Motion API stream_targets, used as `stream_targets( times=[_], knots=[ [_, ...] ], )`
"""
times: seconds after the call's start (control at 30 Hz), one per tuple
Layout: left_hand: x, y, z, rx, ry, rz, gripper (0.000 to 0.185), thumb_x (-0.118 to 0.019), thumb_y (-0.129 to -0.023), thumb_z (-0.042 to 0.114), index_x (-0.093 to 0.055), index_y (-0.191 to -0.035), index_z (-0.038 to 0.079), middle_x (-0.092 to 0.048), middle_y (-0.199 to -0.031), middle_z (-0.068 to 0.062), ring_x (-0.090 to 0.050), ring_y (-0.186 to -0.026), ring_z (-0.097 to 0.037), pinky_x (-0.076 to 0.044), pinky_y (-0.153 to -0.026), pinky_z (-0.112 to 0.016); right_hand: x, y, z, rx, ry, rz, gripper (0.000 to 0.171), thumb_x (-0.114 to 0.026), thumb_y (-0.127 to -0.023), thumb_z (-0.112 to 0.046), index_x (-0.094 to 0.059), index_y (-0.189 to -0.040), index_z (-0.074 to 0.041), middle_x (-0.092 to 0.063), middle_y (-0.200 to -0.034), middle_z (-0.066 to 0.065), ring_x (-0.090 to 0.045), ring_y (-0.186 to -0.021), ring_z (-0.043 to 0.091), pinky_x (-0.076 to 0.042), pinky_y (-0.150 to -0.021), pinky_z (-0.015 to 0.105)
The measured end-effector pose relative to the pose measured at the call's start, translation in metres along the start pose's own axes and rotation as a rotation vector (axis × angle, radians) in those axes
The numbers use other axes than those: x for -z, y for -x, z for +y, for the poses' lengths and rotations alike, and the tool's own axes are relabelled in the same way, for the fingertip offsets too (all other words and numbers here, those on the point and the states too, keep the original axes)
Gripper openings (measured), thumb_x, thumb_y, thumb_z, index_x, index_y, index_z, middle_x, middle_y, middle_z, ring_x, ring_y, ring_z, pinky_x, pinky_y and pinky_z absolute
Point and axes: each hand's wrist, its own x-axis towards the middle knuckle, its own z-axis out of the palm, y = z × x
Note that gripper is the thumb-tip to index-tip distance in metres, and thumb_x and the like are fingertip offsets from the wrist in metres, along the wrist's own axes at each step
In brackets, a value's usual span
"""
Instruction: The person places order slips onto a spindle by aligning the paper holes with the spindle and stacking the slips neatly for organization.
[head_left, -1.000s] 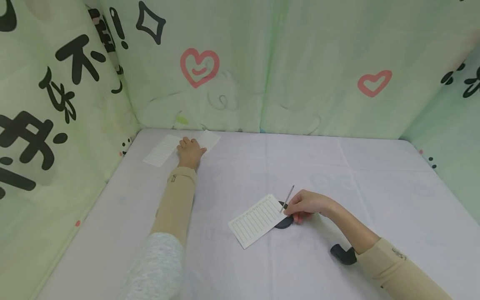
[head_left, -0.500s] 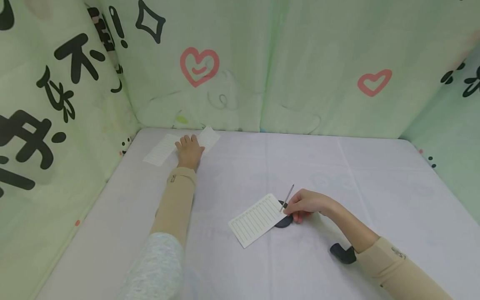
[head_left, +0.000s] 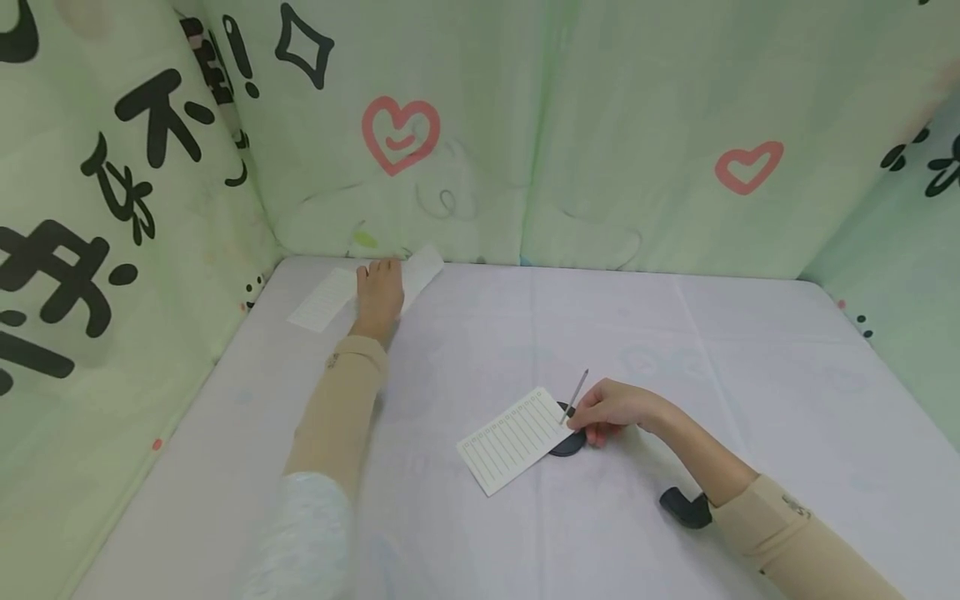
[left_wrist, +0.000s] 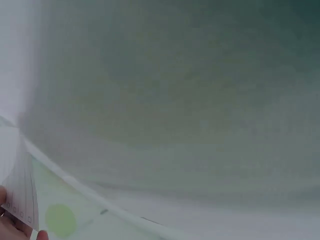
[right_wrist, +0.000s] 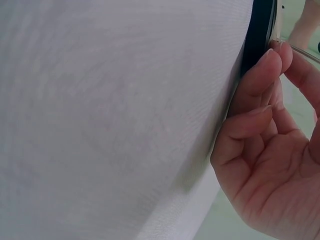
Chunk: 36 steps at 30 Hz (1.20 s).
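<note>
At the far left of the table in the head view, my left hand [head_left: 380,292] pinches a lined paper sheet [head_left: 422,271], which is lifted and bent. The left wrist view shows its fingers at the bent sheet's edge [left_wrist: 22,195]. A second lined sheet [head_left: 322,300] lies flat to the left. Near the middle, my right hand [head_left: 618,406] pinches the corner of a lined paper stack [head_left: 513,442]. That corner sits over the round black base [head_left: 568,446] of a bill spike, whose thin metal rod [head_left: 576,392] rises through it. The right wrist view shows curled fingers [right_wrist: 265,67] beside the dark base.
A short, bent black piece [head_left: 686,507] lies by the right sleeve. The white-covered table [head_left: 750,358] meets green printed curtains [head_left: 630,125] at the back and both sides.
My left hand has shifted slightly backward, its spread fingers and thumb drawing in as the sheet's far end tilts up. The right hand, the paper stack and the bill spike stay put.
</note>
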Motion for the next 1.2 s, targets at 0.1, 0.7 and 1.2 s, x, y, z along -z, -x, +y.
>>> stream_targets(
  times=[0.1, 0.7, 1.2],
  knots=[
    [0.008, -0.003, 0.003, 0.002, 0.133, 0.014, 0.034, -0.033, -0.100, 0.013, -0.039, -0.130, 0.000, -0.053, -0.121, -0.017, -0.048, -0.111, -0.033, -0.032, -0.093, -0.046, 0.000, 0.000, 0.001, -0.002, -0.003, 0.001, 0.020, -0.065, -0.080, -0.019, -0.063, -0.065, -0.006, -0.055, -0.052, -0.003, -0.051, -0.048, 0.008, -0.029, -0.047, 0.020],
    [0.056, 0.025, 0.047, 0.218, 1.085, -0.362, 0.027, -0.057, -0.090, 0.019, -0.057, -0.112, 0.003, -0.060, -0.095, -0.007, -0.054, -0.075, -0.017, -0.044, -0.069, -0.025, -0.001, 0.000, 0.000, 0.003, -0.006, 0.001, 0.018, -0.065, -0.081, -0.017, -0.064, -0.067, -0.005, -0.056, -0.052, -0.003, -0.052, -0.048, 0.008, -0.031, -0.048, 0.020],
    [0.072, 0.069, 0.066, 0.096, 1.019, -0.537, 0.025, -0.061, -0.088, 0.018, -0.061, -0.108, 0.004, -0.061, -0.084, -0.003, -0.053, -0.071, -0.016, -0.045, -0.067, -0.025, 0.002, 0.004, -0.002, 0.013, 0.033, 0.000, 0.022, -0.065, -0.081, -0.021, -0.065, -0.068, -0.004, -0.055, -0.052, -0.003, -0.049, -0.050, 0.009, -0.029, -0.048, 0.021]
  ],
)
